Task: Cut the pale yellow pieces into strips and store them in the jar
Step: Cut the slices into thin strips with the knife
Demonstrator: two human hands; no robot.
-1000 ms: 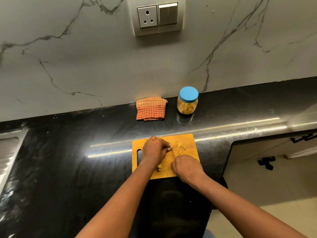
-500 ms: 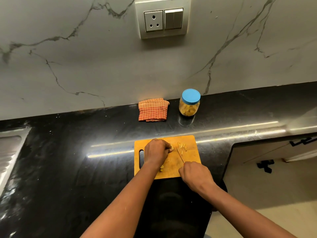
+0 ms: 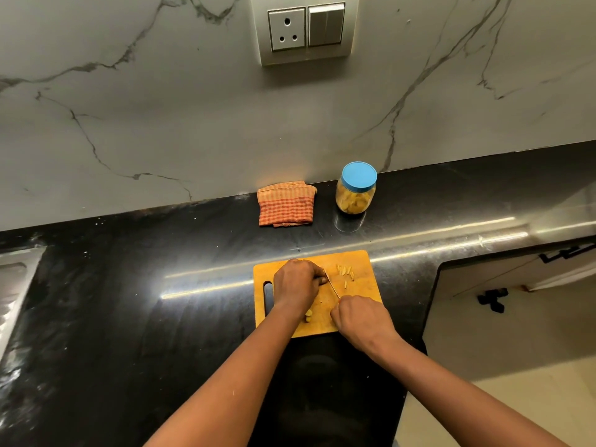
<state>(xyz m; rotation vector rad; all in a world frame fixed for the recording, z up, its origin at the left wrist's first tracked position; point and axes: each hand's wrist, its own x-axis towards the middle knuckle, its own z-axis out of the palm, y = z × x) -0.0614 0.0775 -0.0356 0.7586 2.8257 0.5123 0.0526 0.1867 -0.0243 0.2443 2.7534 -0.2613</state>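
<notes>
An orange cutting board [image 3: 364, 295] lies on the black counter. My left hand [image 3: 296, 285] presses down on a pale yellow piece that its fingers hide. My right hand [image 3: 361, 317] grips a knife [image 3: 332, 285] whose blade sits right beside my left fingertips. Several cut pale yellow strips [image 3: 345, 273] lie on the board's far right part. Uncut pale yellow pieces [image 3: 308, 315] rest near my left wrist. The jar [image 3: 355, 188] with a blue lid stands shut near the wall, with yellow pieces inside.
A folded orange checked cloth [image 3: 286, 204] lies left of the jar. A steel sink drainboard [image 3: 13, 285] is at the far left. The counter edge drops off on the right to a cabinet with black handles [image 3: 491, 300]. A wall socket [image 3: 304, 29] sits above.
The knife blade has moved back against my left fingertips after lifting toward the right. The head camera has tilted slightly. The strips and jar have not moved.
</notes>
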